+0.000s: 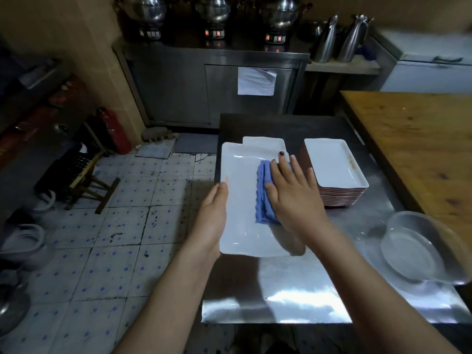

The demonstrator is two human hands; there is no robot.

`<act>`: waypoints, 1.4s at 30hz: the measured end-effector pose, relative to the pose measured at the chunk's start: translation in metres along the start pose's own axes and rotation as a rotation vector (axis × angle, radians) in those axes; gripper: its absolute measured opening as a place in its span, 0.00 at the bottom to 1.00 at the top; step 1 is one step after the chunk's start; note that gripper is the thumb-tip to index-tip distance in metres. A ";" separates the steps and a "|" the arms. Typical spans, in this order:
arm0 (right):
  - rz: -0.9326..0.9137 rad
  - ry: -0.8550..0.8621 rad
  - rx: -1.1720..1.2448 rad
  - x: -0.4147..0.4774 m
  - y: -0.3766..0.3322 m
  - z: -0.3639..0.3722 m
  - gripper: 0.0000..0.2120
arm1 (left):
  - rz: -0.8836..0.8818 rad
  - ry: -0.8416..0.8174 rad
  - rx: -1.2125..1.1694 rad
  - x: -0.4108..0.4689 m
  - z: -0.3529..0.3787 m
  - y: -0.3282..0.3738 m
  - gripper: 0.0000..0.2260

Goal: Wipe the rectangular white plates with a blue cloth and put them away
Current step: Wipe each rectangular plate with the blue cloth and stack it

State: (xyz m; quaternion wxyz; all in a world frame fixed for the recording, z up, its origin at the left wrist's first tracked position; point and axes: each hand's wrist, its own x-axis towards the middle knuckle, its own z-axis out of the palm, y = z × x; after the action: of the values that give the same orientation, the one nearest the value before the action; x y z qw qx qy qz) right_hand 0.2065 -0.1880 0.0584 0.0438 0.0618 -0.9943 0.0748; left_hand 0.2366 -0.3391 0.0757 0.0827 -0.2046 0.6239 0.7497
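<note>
Edges crowd the work: the shiny steel table (293, 297) ends just left of the rectangular white plate (240, 200) being wiped, with patterned floor tiles (115, 226) below that drop, and a wooden table (421, 139) butts against its right side. The left hand (212, 215) holds the plate's left rim, thumb lying along the top, the other fingers hidden underneath. The right hand (293, 198) lies flat with fingers spread, pressing the folded blue cloth (263, 195) onto the middle of the plate. One more white plate (263, 143) peeks out behind it, and one stack of rectangular white plates (332, 164) stands just right of that hand, too many layers to count. Bare steel lies open toward the near edge. One clear round bowl (419, 249) sits near the table's right side. Beyond, three steel pots (214, 11) top a steel cabinet (217, 80), with two steel jugs (329, 39) beside them.
</note>
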 end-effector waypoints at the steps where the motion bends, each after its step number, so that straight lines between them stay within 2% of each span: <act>1: -0.015 -0.007 0.025 -0.002 -0.001 0.001 0.26 | -0.010 0.009 -0.015 0.000 0.000 0.001 0.15; 4: -0.108 -0.087 0.125 -0.032 -0.006 0.015 0.26 | 0.009 0.077 -0.028 0.002 -0.005 0.008 0.15; 6: -0.103 -0.113 0.206 -0.043 -0.005 0.022 0.27 | 0.042 0.087 0.013 0.002 -0.005 0.010 0.16; 9: 0.010 -0.007 0.269 -0.035 0.001 0.022 0.29 | 0.062 0.056 0.076 -0.001 0.000 0.006 0.17; 13: 0.307 0.093 0.637 -0.026 0.003 0.018 0.35 | 0.084 0.052 0.081 0.000 0.006 0.004 0.18; 16: 0.410 0.121 0.666 -0.025 0.004 0.021 0.28 | 0.103 0.049 0.070 0.003 0.008 0.000 0.18; 21: 0.375 0.267 0.666 -0.025 -0.001 0.021 0.18 | 0.093 0.065 0.059 0.004 0.006 -0.008 0.17; 25: 0.383 0.319 0.845 -0.018 0.002 0.015 0.11 | 0.056 0.052 0.028 0.003 0.002 -0.010 0.17; 32: 0.477 0.275 1.303 -0.013 0.021 0.011 0.07 | 0.057 0.055 0.026 0.006 -0.005 -0.018 0.14; 34: 0.564 0.205 1.437 -0.014 0.026 0.011 0.03 | 0.045 0.055 0.034 0.009 -0.006 -0.024 0.14; 37: 0.691 0.045 1.658 -0.015 0.035 0.013 0.06 | 0.007 0.043 0.042 0.013 -0.009 -0.038 0.16; 40: 0.742 -0.019 1.700 -0.021 0.043 0.021 0.04 | -0.054 0.020 0.032 0.014 -0.014 -0.057 0.10; 42: 0.757 -0.042 1.705 -0.025 0.044 0.029 0.02 | -0.092 0.019 0.068 0.018 -0.017 -0.075 0.12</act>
State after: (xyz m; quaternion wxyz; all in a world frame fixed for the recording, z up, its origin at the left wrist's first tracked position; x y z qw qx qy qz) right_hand 0.2234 -0.1460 0.0210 -0.0616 -0.2536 -0.5581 0.7877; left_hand 0.2525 -0.3424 -0.0013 0.1179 -0.2370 0.6396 0.7217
